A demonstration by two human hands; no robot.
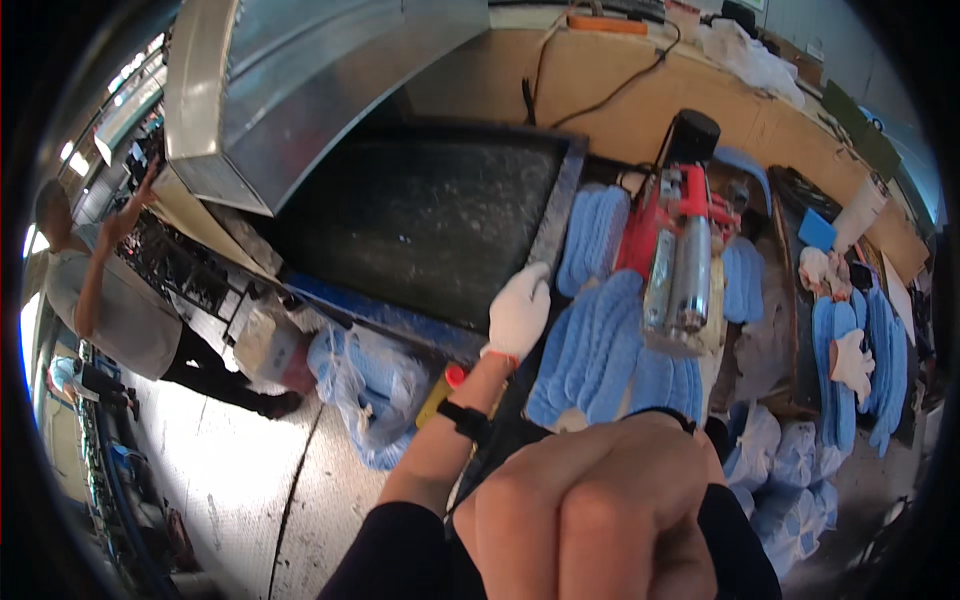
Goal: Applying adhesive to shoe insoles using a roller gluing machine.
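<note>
A big dark framed tray fills the middle of the view under a sheet-metal hood. To the right of the tray, stacks of blue cloth pieces lie fanned along the tabletop, apparently kept within arm's reach of the red-and-silver machine that stands over them. The left hand, in a white glove, rests flat on the tray's lower right corner, fingers nearly straight, grip open and empty, perhaps bracing. The right hand, bare, is curled into a fist very close to the camera below the tray; whether it holds anything cannot be told. Another person stands left of the tray.
</note>
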